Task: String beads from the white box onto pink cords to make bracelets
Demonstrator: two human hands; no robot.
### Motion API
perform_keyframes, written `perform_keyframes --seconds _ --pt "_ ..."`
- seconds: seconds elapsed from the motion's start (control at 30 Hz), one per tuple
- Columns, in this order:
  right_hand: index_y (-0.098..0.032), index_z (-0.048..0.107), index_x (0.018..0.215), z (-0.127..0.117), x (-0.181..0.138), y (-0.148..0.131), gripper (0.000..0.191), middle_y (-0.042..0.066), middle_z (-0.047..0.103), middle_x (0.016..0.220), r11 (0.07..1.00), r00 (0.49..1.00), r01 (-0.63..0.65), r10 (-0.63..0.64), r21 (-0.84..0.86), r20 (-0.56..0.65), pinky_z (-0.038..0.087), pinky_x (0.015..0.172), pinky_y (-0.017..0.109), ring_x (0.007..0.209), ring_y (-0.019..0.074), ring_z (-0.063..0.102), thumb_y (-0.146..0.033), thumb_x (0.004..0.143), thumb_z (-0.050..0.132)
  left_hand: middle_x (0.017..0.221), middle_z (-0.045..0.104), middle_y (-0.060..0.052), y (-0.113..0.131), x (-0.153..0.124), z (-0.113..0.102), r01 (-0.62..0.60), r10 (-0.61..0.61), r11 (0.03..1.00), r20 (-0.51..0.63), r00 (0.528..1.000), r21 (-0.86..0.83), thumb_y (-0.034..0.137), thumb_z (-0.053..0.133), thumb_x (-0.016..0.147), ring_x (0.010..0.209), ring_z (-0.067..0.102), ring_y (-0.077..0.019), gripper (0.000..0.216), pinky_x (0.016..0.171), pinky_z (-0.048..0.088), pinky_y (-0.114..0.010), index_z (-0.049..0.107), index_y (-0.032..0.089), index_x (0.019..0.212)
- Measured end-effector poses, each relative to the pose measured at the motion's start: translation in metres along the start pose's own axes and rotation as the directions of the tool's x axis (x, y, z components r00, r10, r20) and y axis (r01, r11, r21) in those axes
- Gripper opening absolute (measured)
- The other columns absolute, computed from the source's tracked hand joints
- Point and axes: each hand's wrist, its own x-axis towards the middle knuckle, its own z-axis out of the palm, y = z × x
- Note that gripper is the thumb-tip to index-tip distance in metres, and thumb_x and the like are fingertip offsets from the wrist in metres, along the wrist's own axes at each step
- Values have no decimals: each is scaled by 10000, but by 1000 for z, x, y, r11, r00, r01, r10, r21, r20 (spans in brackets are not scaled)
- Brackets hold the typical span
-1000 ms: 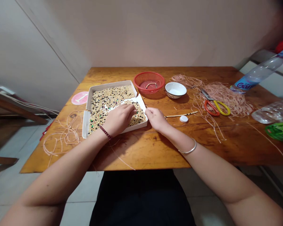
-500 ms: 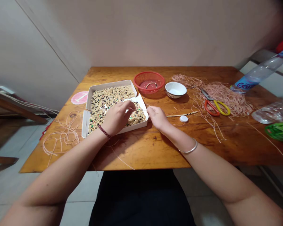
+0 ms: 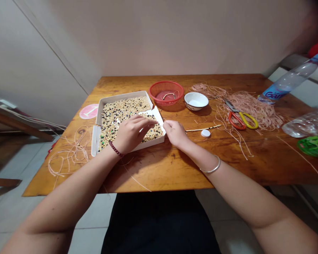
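My left hand [image 3: 132, 132], with a dark red bead bracelet at the wrist, reaches over the front right of a white cardboard box [image 3: 155, 140] of small beads [image 3: 113, 116]. Its fingertips come together near the box's right side; whatever is between them is too small to make out. My right hand [image 3: 175, 133] is closed just outside that side, pinching a thin cord whose tip points towards my left fingertips. From behind my right hand a strand of pale beads [image 3: 201, 129] with some dark ones lies along the table to the right.
Behind are a red basket [image 3: 151, 95] holding a short beaded string, and a white bowl [image 3: 196, 99]. Scissors [image 3: 244, 120] lie on a pink cord heap [image 3: 265, 109]. A white cap [image 3: 205, 133], plastic bottles [image 3: 288, 81] and loose cords [image 3: 74, 151] are also on the table [image 3: 175, 173].
My left hand's fingers have stretched out to the right, closer to the cord tip at my right hand. My right hand stays nearly in place; the view has shifted slightly.
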Motion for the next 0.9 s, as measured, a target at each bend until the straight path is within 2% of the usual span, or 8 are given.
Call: perform_keyframes --seconds 0.07,0.13,0.27,0.37,0.6,0.9 --pt "-208 327 530 0 0 0 298 -34 345 525 1000 1000 11 -11 -1 7 198 532 263 550 116 322 -285 811 393 925 709 -28 0 0 -1 -41 41 999 37 998 4 289 442 943 910 611 -158 248 759 470 -284 667 244 1038" --pt "-208 326 529 -1 0 0 301 -34 345 524 1000 1000 10 -10 -4 -1 196 531 263 550 116 321 -289 811 394 924 710 -25 1 0 -2 -25 24 999 50 998 29 291 441 944 904 603 -163 249 743 465 -286 671 250 1029" --pt "-209 310 527 -3 3 2 307 -38 322 523 1000 999 -10 10 -6 -35 182 526 267 544 113 305 -296 807 400 925 711 -31 -1 0 -1 111 -114 989 22 993 94 327 452 937 876 595 -180 246 715 457 -304 674 239 998" --pt "-210 302 527 -4 3 3 305 -40 312 524 1000 999 -9 8 -6 -47 182 526 268 545 111 299 -287 805 402 937 710 -39 -2 0 0 163 -164 980 -5 986 117 334 448 937 850 594 -181 256 705 453 -307 673 223 991" --pt "-213 286 531 -4 2 1 309 -41 293 525 1000 999 10 -9 23 -41 184 526 269 540 110 295 -285 810 397 852 715 -17 -5 0 4 151 -150 985 -23 988 80 367 507 907 811 602 -173 224 692 450 -301 695 247 918" --pt "-213 279 538 -3 2 1 313 -39 295 527 1000 999 22 -21 19 -29 178 526 271 539 110 291 -292 817 396 876 719 -14 -6 0 5 146 -146 988 -13 989 52 370 532 896 826 613 -173 209 723 454 -301 696 242 917"
